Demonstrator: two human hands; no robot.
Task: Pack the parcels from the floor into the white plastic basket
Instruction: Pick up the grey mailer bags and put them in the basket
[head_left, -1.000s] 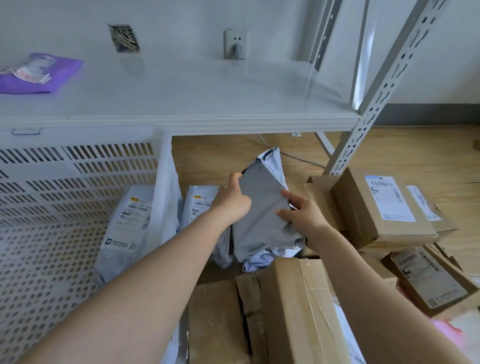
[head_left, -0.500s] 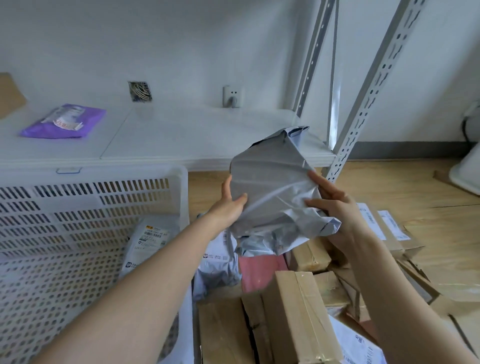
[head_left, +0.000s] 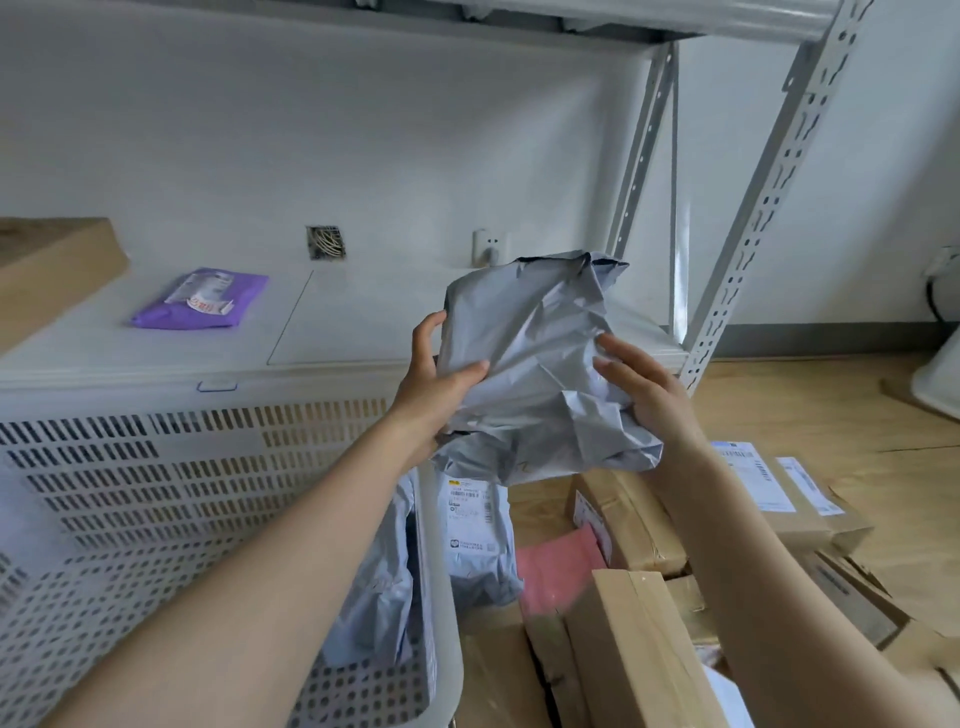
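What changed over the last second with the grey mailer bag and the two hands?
Both hands lifted the grey mailer bag from among the parcels on the floor up to shelf height, beside the white basket. The left hand and right hand kept their grip on its two sides throughout. Nothing was let go. The purple packet on the shelf and the cardboard boxes stayed put.

One head-worn camera is looking forward and down from close above the white basket (head_left: 218, 499) at lower left, facing the shelf (head_left: 337, 332) and wall, with floor parcels (head_left: 644, 649) lying beneath at right.
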